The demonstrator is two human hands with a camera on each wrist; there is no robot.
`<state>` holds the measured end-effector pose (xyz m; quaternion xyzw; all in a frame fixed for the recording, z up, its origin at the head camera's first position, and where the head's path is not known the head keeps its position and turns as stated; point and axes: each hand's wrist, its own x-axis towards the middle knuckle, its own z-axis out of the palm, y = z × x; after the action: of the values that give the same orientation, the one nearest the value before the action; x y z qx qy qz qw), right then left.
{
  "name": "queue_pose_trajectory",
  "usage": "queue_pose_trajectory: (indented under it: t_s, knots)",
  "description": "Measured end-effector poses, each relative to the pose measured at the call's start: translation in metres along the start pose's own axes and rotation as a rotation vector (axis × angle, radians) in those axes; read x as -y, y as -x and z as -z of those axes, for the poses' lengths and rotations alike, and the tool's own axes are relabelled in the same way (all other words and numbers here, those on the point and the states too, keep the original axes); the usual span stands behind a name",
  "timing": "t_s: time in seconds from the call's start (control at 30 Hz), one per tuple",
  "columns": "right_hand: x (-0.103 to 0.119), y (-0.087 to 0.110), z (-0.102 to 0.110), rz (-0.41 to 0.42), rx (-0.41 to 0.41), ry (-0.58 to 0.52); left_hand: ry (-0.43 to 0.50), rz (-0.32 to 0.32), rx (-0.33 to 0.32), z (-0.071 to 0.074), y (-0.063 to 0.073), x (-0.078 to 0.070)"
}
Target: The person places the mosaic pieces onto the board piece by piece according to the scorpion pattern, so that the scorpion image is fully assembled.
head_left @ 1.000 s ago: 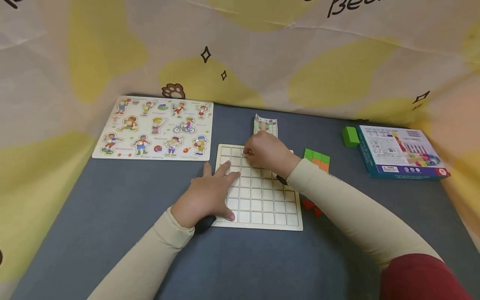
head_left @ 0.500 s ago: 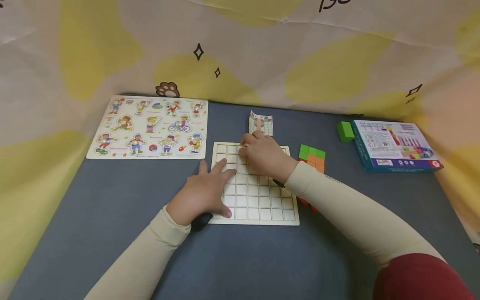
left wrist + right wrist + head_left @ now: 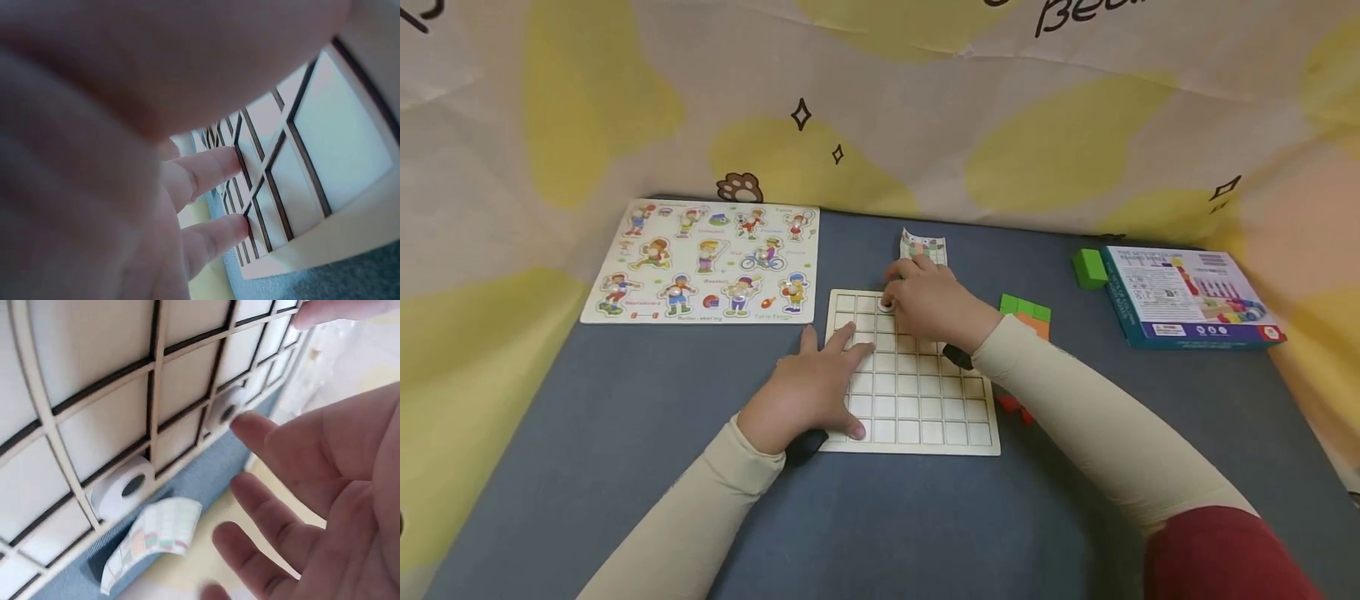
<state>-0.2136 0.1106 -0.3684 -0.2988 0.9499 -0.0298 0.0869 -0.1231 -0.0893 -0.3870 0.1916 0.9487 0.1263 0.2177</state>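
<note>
Around the gridded board (image 3: 907,409) lie a picture puzzle (image 3: 700,265), a box (image 3: 1197,296) and a card (image 3: 925,247) partly screened by your right hand (image 3: 936,305); your spread left hand (image 3: 805,387) rests on the board, your right, loosely extended, touches a white disc (image 3: 220,404) in the far row.

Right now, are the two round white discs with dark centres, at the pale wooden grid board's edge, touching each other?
Apart. The right wrist view shows a bare square of the board between the nearer disc and the farther disc.
</note>
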Motion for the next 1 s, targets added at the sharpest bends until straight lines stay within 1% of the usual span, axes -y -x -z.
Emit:
queue_pose_trajectory:
  t_s: [0.07, 0.17, 0.23, 0.3, 0.4, 0.5, 0.57, 0.67, 0.8, 0.9, 1.0]
  knots:
    - [-0.006, 0.011, 0.003, -0.022, -0.033, -0.049, 0.004, -0.005, 0.003, -0.002, -0.001, -0.001]
    - [-0.021, 0.032, 0.010, -0.048, -0.106, -0.135, 0.015, -0.014, 0.004, -0.004, -0.001, -0.003]
    - [-0.033, 0.045, 0.014, -0.063, -0.146, -0.162, 0.018, -0.016, 0.000, -0.005, -0.001, -0.003]
    - [-0.046, 0.057, 0.015, -0.082, -0.161, -0.153, 0.016, -0.010, -0.005, -0.005, -0.002, -0.002]
    - [-0.064, 0.070, 0.014, -0.160, -0.130, -0.096, 0.015, -0.004, -0.014, -0.005, -0.003, 0.000]
    - [-0.080, 0.080, 0.009, -0.252, -0.070, -0.032, 0.020, -0.001, -0.017, -0.005, -0.003, 0.002]
    - [-0.089, 0.085, 0.006, -0.298, -0.031, -0.017, 0.023, -0.001, -0.015, -0.003, -0.002, 0.002]
    - [-0.098, 0.091, 0.000, -0.316, 0.004, -0.018, 0.023, -0.001, -0.013, -0.002, -0.002, 0.002]
    - [-0.103, 0.093, -0.007, -0.307, 0.008, -0.018, 0.016, -0.007, -0.016, 0.000, -0.001, 0.002]
    - [-0.106, 0.092, -0.010, -0.316, 0.013, -0.018, 0.014, -0.008, -0.014, 0.000, -0.001, 0.002]
    - [-0.110, 0.086, -0.010, -0.336, 0.043, -0.028, 0.011, -0.005, -0.008, 0.000, -0.002, 0.001]
